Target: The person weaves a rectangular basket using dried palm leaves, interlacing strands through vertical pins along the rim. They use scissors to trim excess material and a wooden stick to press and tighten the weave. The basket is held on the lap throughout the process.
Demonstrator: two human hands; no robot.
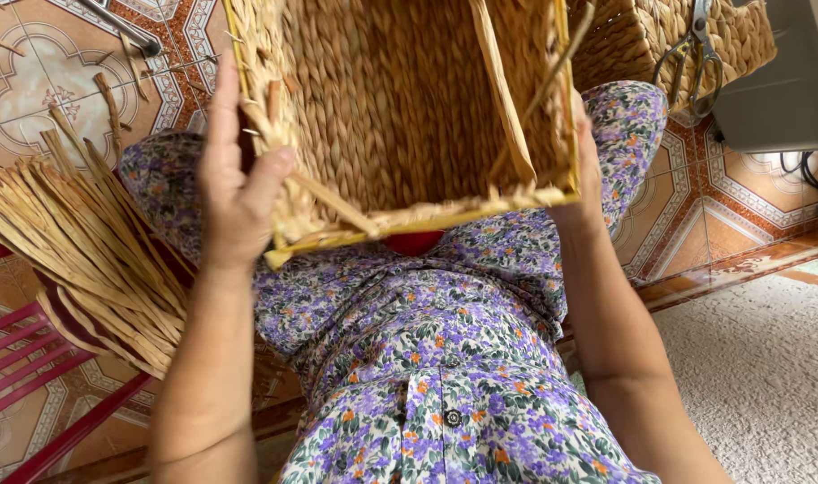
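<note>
Gripping the woven basket (409, 116) at both rims, the left hand (234, 179) is clenching its fingers; the right hand (588, 170) is bracing it, fingers hidden, steadying loose strands on the lap.

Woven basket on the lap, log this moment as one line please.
left hand: grips woven basket rim | right hand: holds basket's far side | basket: tilted, opening toward camera | straw bundle: beside left arm | scissors: on second basket
</note>
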